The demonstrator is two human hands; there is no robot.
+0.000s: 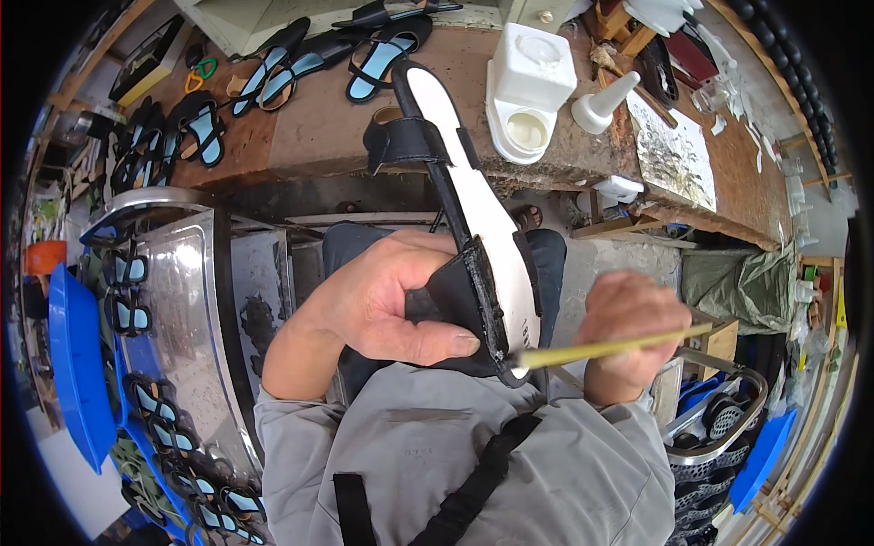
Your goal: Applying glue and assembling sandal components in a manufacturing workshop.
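Note:
My left hand (391, 300) is closed on a sandal (487, 214), fingers and thumb around the broad black strap at its near end. The sandal's white underside faces up, with black strap edges folded over along its sides. A second black strap with a loop sticks out near the far end. In my right hand (628, 323) is a thin brush (592, 349) with a yellowish handle, gripped in closed, slightly blurred fingers. Its dark tip touches or hovers just over the sandal's near end; I cannot tell which.
Across the worn bench (309, 127) lie several black sandals (378, 71) with light-blue insoles. A white dispenser (533, 77), a white cone-tipped bottle (596, 109) and a stained paper (674, 155) sit there too. A metal cart (187, 318) stands left; dark perforated soles (724, 419) are at right.

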